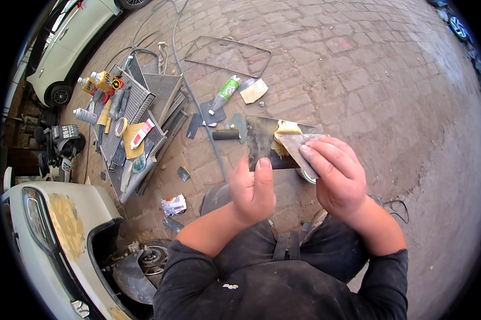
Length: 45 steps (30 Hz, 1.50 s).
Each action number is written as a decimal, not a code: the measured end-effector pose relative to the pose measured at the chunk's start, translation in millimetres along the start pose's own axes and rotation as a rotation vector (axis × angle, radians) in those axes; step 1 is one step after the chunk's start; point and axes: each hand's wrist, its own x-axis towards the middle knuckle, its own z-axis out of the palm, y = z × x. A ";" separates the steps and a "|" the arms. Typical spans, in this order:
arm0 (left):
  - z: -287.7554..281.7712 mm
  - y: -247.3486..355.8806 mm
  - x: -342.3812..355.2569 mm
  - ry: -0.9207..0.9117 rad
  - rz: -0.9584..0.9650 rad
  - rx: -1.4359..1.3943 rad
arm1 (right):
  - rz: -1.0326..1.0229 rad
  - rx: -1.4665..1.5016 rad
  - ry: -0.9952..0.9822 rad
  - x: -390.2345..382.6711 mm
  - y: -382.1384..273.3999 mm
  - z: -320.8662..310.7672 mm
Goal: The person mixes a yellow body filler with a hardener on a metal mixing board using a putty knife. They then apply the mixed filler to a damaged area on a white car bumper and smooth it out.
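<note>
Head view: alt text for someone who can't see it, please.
The left hand holds a flat dark plate; the right hand holds a thin scraper over it, with yellowish paste at its edge. At left, cluttered radiators lie on brick paving near a car.

Smeared, metal-looking plate (258, 140), dull grey scraper (295, 145) and smooth, creamy paste (287, 127) show here above rough brick paving (368, 101), near finned metal radiators (164, 89), a glossy plastic bottle (225, 95) and crinkled wrapper (173, 205).

Two hands (257, 189) (340, 176), two flat plates (260, 140) (299, 151), one green-labelled bottle (227, 89).
</note>
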 end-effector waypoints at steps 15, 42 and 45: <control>2.9 1.2 2.9 0.023 0.139 0.078 | 0.017 0.025 -0.013 0.7 -4.2 0.4; -13.8 51.0 16.0 -0.318 -0.613 -0.917 | -0.430 0.116 0.110 -18.8 -24.3 -11.2; -11.3 50.2 13.1 -0.333 -0.722 -0.978 | -0.456 0.129 0.163 -25.5 -23.5 -7.2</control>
